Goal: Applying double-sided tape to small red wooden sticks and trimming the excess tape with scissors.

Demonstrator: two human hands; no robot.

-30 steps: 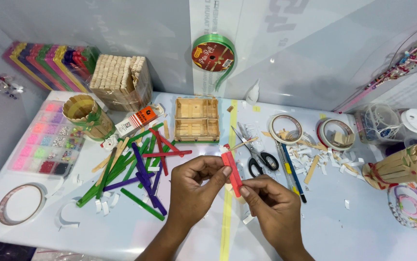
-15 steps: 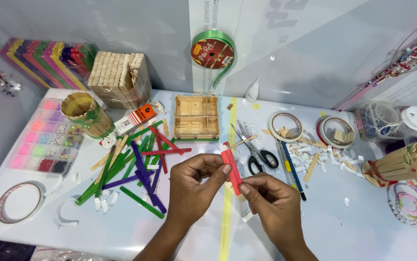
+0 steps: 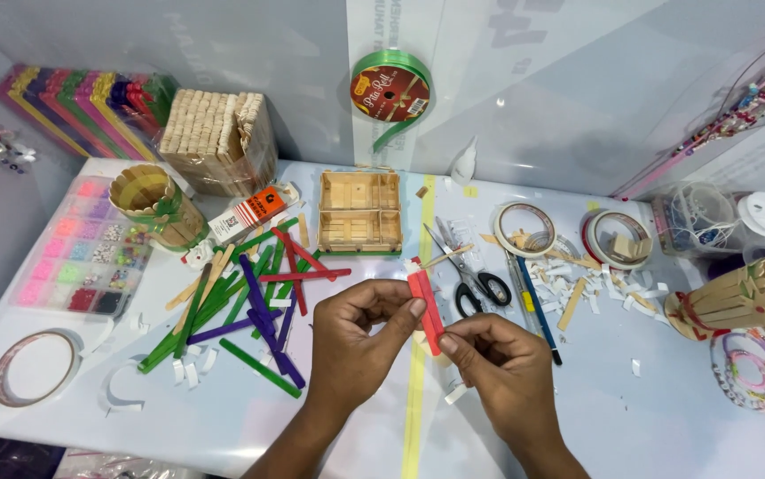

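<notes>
Both my hands hold a small stack of red craft sticks (image 3: 425,306) above the white table (image 3: 649,417). My left hand (image 3: 360,341) pinches the stack near its upper end with thumb and fingers. My right hand (image 3: 500,372) grips the lower end from the right. A strip of white tape shows at the stack's top. Just left of my hands lies a loose pile of green, purple and red craft sticks (image 3: 249,302).
A small wooden stick box (image 3: 359,213) stands behind my hands. Scissors (image 3: 467,270), pens and tape rolls (image 3: 524,226) lie to the right among paper scraps. A bead organiser (image 3: 81,257), a stick cup (image 3: 152,204) and a tape roll (image 3: 32,368) sit on the left.
My hands and the red stack have barely shifted; the grip stays the same.
</notes>
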